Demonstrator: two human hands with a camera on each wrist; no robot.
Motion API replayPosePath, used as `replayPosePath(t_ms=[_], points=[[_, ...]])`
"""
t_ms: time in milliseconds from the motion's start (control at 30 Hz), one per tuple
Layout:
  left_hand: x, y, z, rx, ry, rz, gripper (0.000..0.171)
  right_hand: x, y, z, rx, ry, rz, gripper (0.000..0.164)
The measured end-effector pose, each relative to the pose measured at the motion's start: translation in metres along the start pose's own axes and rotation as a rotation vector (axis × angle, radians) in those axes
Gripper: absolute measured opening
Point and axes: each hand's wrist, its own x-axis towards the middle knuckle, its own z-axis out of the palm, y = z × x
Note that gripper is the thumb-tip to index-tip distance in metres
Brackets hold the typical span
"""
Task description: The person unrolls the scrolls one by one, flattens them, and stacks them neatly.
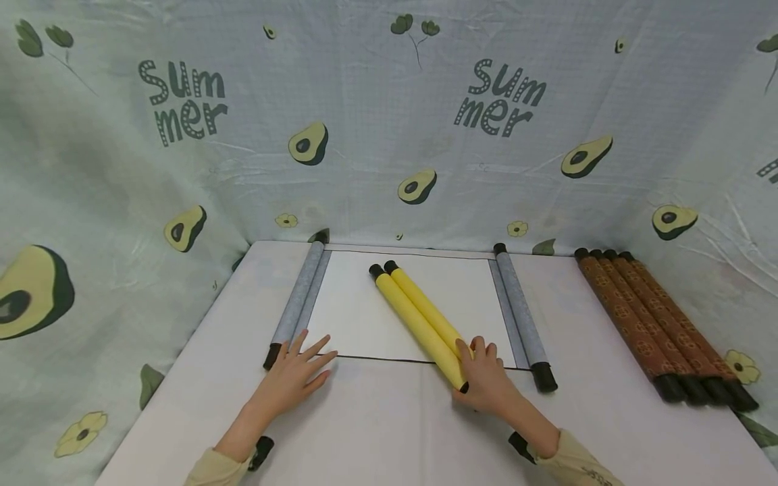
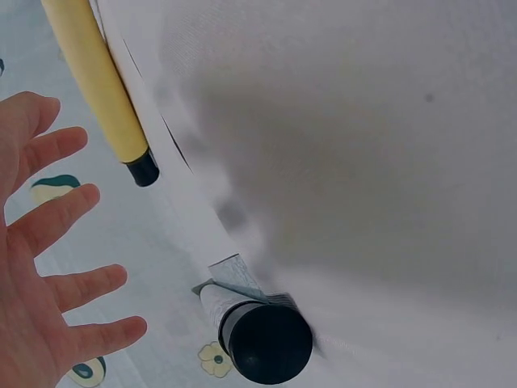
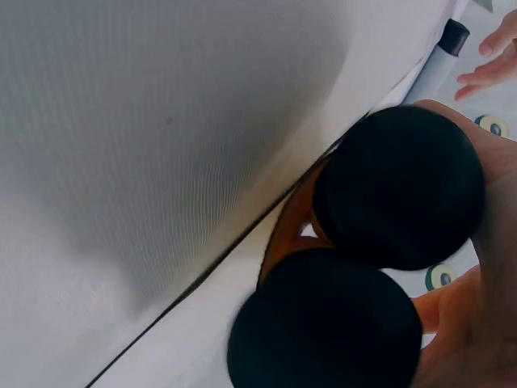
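My right hand point(image 1: 486, 383) grips two yellow rolls point(image 1: 419, 324) with black ends near their lower ends. They lie side by side, slanting across a white sheet, far ends toward the upper left. In the right wrist view, their round black end caps point(image 3: 400, 186) fill the foreground, with fingers around them. My left hand point(image 1: 294, 378) is spread, palm down, beside the near end of the left grey roller point(image 1: 299, 293). Nothing is held in it; in the left wrist view its fingers are straight and apart, and the roller's black cap point(image 2: 266, 343) is close by.
The white sheet point(image 1: 358, 304), with dark edge lines, lies between the left grey roller and the right grey roller point(image 1: 523, 310). Several brown patterned rolls point(image 1: 656, 324) with black ends lie together at the table's right. A curtain point(image 1: 377, 88) printed with avocados hangs behind.
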Motion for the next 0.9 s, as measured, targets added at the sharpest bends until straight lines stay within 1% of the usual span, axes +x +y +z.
replayPosePath(t_ms=[67,133,300,400,500,567,667,733,833,900], points=[[0.001,0.000,0.001,0.000,0.002,0.004,0.033,-0.001,-0.002,0.002,-0.001,-0.042,0.006,0.081],[0.001,0.000,0.002,0.000,0.001,0.007,0.033,-0.002,-0.003,0.004,-0.003,-0.066,0.008,0.082],[0.003,0.000,0.004,0.004,-0.001,0.012,0.034,-0.004,-0.005,0.005,-0.028,-0.071,-0.013,0.084],[0.004,0.001,0.004,-0.004,0.001,0.016,0.034,-0.005,-0.004,0.004,-0.016,-0.106,-0.015,0.087],[0.007,0.002,0.005,-0.017,-0.004,0.022,0.033,-0.005,-0.003,0.002,0.027,-0.154,-0.016,0.089],[0.009,0.004,0.005,-0.018,-0.010,0.026,0.033,-0.003,-0.001,-0.001,0.071,-0.181,-0.025,0.087],[0.013,0.006,0.006,-0.031,-0.018,0.030,0.033,0.000,0.003,-0.007,0.147,-0.228,-0.036,0.080],[0.017,0.009,0.007,-0.055,-0.018,0.034,0.032,0.004,0.007,-0.011,0.209,-0.269,-0.026,0.074],[0.024,0.014,0.007,-0.132,-0.027,0.039,0.031,0.010,0.012,-0.016,0.288,-0.330,0.003,0.068],[0.029,0.018,0.009,-0.215,-0.040,0.039,0.032,0.015,0.016,-0.020,0.328,-0.358,0.010,0.066]])
